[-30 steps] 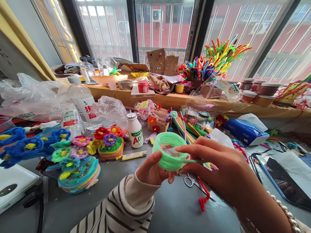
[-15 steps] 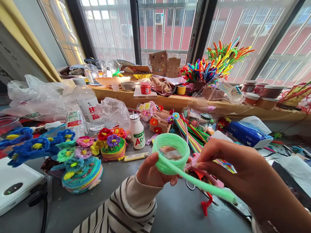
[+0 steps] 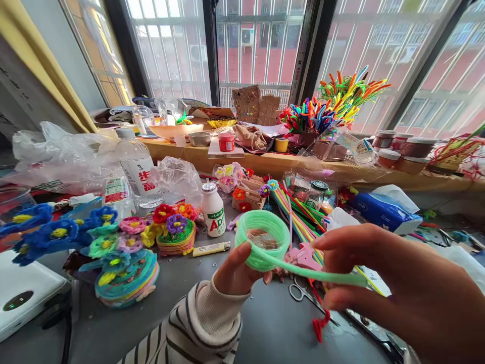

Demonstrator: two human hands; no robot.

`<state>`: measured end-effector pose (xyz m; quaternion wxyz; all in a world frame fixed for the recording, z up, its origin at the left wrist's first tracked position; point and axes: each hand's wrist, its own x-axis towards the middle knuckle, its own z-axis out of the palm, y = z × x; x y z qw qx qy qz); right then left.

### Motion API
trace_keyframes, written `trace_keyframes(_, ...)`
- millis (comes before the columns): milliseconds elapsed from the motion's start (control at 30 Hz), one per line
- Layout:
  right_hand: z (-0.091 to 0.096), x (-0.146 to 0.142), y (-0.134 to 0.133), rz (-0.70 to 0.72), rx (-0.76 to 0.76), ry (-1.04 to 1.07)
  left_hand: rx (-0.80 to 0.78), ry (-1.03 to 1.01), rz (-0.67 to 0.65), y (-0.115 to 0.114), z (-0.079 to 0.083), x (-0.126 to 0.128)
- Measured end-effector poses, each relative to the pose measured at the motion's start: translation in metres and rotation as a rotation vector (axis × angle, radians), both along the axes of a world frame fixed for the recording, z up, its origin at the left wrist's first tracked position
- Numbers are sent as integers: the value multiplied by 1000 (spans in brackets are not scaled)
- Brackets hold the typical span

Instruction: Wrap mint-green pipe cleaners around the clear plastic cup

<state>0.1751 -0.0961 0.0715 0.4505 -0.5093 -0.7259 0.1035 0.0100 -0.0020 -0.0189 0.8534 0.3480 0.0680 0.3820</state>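
My left hand (image 3: pixel 233 268) grips a small round cup (image 3: pixel 261 237) wound with light green pipe cleaner, thumb on its near side. Its see-through bottom shows through the open top. A loose length of green pipe cleaner (image 3: pixel 318 274) runs from the cup's near side toward the right. Beside that loose end, my right hand (image 3: pixel 390 278) has thumb and forefinger spread apart and grips nothing visible. Behind the strip, on the table, lies a pink hot glue gun (image 3: pixel 305 257). Scissors (image 3: pixel 299 292) and a twisted red pipe cleaner (image 3: pixel 321 323) lie below it.
Pipe-cleaner flower pots (image 3: pixel 127 280) stand at left near a white device (image 3: pixel 28 293). A white bottle (image 3: pixel 212 210) and a yellow glue stick or lighter-like bar (image 3: pixel 211 249) are left of the cup. Behind are loose pipe cleaners (image 3: pixel 291 215) and a blue tissue pack (image 3: pixel 384 211).
My right hand has moved right and its fingers have parted. The loose green strip has swung up to lie nearly level. The cup has shifted slightly left in view.
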Motion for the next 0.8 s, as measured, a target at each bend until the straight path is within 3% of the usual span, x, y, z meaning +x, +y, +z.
trace_keyframes(267, 2, 2, 8, -20, -56, -9, 53, -21, -24, -2, 4, 1)
trace_keyframes(467, 1, 5, 15, 15, -89, -65, 79, -73, -29, 0, -3, 1)
trace_keyframes(800, -2, 2, 15, -4, -118, -44, 192, -253, -208, 5, -15, 9)
